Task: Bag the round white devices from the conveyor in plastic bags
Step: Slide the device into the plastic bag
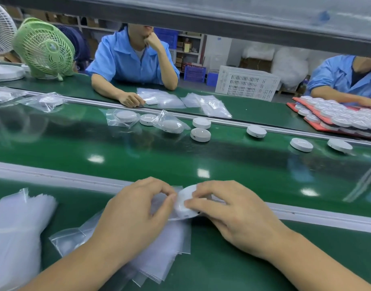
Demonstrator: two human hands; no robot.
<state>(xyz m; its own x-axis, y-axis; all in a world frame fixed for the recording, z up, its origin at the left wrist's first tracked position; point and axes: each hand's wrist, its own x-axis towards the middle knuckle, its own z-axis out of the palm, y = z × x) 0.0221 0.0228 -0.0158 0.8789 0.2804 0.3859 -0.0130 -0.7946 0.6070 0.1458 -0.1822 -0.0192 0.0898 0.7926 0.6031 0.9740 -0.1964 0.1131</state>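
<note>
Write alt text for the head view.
Right hand holds a round white plastic device at the mouth of a clear plastic bag pinched by the left hand. More devices, some bagged, lie on the green conveyor belt.

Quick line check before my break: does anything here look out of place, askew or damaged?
Nothing looks damaged or spilled. One bare device sits on the conveyor between two bagged devices, which seems out of order. The red trays at far right are stacked askew, fanned out.

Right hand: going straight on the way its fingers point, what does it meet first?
Gripping the round white device, the right hand points at the left hand. It would probably first meet the plastic bag pinched there, then the left fingers; depth is unclear.
</note>
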